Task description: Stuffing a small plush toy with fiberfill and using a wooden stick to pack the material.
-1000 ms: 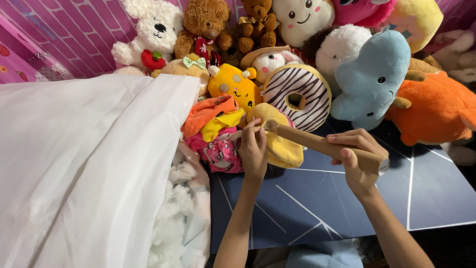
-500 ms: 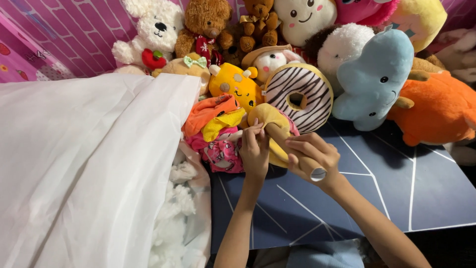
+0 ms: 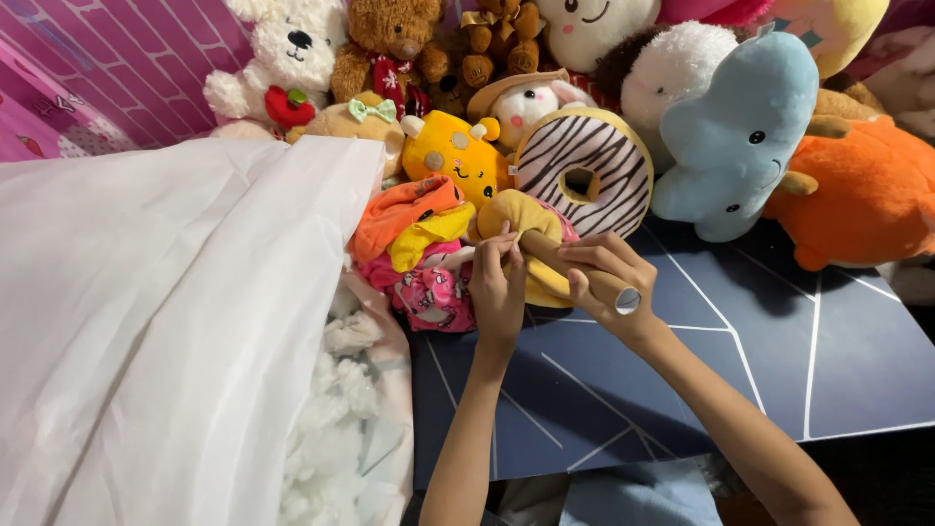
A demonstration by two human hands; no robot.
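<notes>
Your right hand (image 3: 606, 271) is clamped around a wooden stick (image 3: 584, 276) pushed into the yellow plush (image 3: 531, 219); your left hand (image 3: 499, 282) pinches the plush's opening, near the blue mat's (image 3: 740, 370) far edge.

I am seeing one package only: a big white bag (image 3: 166, 321) lying at nine o'clock, gaping open and spilling white stuffing (image 3: 341, 390) toward six o'clock.

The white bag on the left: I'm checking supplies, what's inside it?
White stuffing shows in clumps at the white bag open edge. How much more fills it cannot be seen; the fabric covers the rest.
</notes>
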